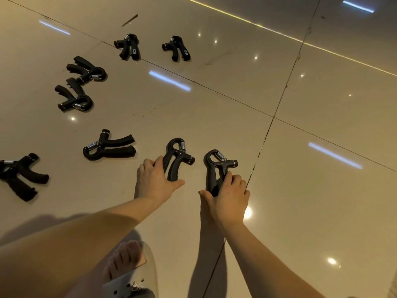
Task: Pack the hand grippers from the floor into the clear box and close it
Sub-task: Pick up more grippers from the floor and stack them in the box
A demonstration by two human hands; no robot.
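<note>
Reaching down to the glossy tiled floor, the two hands are apart, each clamped on its own hand gripper. The left hand curls its fingers over one handle of the first gripper and sets its thumb against the end of the other handle; the gripper's spring loop points away from the person. The right hand wraps its fingers round both handles of the second gripper, which sits just beside the first and just left of a dark tile seam. Whether either gripper is lifted clear of the floor cannot be told. More black grippers lie scattered on the tiles to the left and beyond. The third gripper lies flat near the left hand with its handles pointing right. The fourth gripper lies at the left edge of the view. The near pair lies close together farther up the left side, and the far pair lies side by side, apart from each other, by another seam. A thin brown sliver lies beyond the far pair. Low in the view, under the left forearm, a foot in a pale sandal stands on the floor.
</note>
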